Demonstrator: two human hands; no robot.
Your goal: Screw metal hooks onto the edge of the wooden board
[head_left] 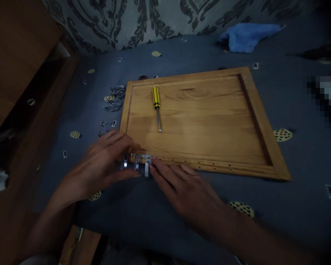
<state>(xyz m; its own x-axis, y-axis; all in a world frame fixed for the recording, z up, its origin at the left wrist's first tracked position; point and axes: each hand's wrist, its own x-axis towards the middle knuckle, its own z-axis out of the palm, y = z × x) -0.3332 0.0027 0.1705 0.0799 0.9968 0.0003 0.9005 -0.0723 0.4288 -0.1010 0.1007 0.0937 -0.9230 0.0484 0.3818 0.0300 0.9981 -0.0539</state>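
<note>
A wooden framed panel (193, 114) lies flat, with a row of small dark holes along its near edge. On the left part of that edge is a shiny metal hook bracket (147, 162), its several prongs pointing down over the side. My left hand (105, 158) is curled around the bracket's left end, thumb below and fingers above. The fingertips of my right hand (182, 180) press on the bracket's right end, the other fingers lying along the panel's edge. A screwdriver (156, 105) with a yellow and black handle rests on the panel.
Several metal hooks (116, 97) and small screws (102, 127) lie left of the panel. A blue cloth (245, 36) is at the back right, on the dark patterned sheet (193, 209). Brown wooden furniture (19, 48) borders the left side, and a patterned wall (127, 22) stands behind.
</note>
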